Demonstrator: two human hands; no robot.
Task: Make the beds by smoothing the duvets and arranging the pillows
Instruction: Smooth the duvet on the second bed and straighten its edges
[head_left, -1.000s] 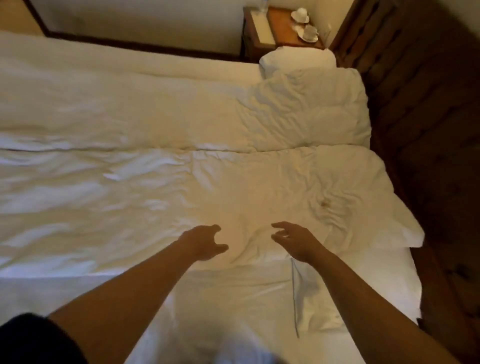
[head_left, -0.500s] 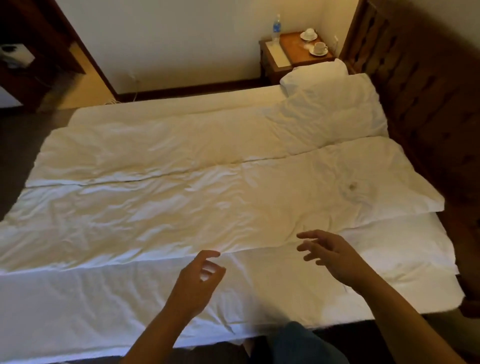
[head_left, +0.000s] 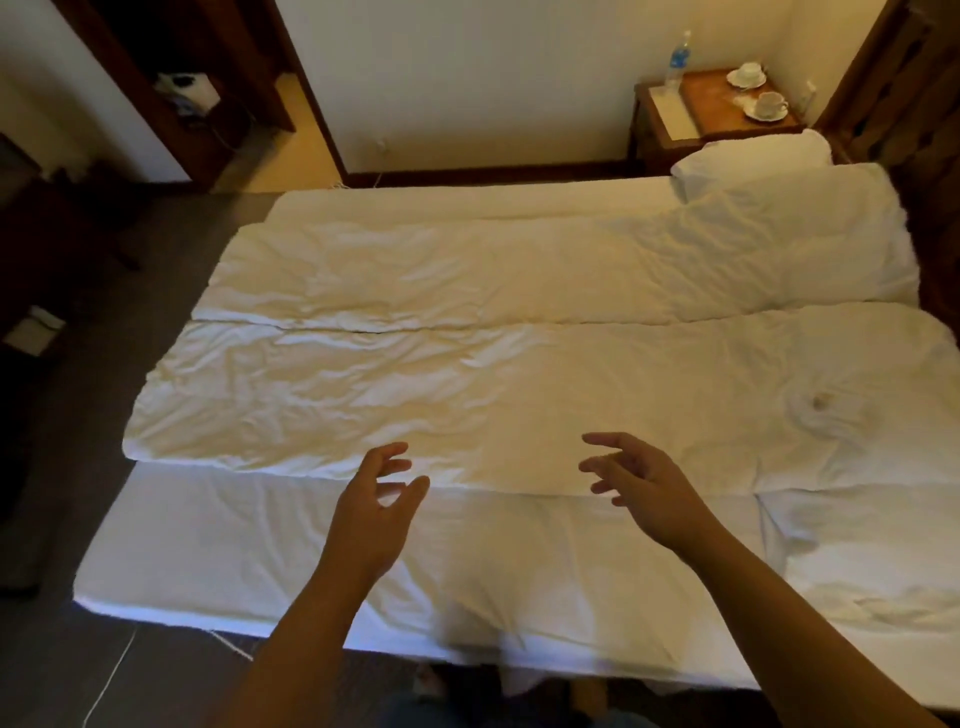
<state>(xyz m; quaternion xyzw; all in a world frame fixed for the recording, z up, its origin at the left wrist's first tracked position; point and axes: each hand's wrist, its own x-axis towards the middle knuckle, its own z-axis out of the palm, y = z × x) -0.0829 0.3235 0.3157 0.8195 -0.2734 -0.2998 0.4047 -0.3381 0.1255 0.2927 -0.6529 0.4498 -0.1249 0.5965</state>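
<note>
Hovering with loose fingers above near duvet (head_left: 519, 395): left hand (head_left: 376, 509), right hand (head_left: 644, 483); far duvet (head_left: 467, 270) alongside.

Open space lies above the near duvet (head_left: 467, 395) and the bare sheet strip (head_left: 234, 545) along the bed's near edge, where the left hand (head_left: 371, 512) and right hand (head_left: 649, 491) hover apart, fingers loosely spread, with a clear gap between them. To the right, the dark wooden headboard (head_left: 930, 104) bounds reach. A pillow (head_left: 753, 156) and nightstand (head_left: 727, 111), bearing cups and a bottle (head_left: 678, 60), crowd the far corner.
</note>
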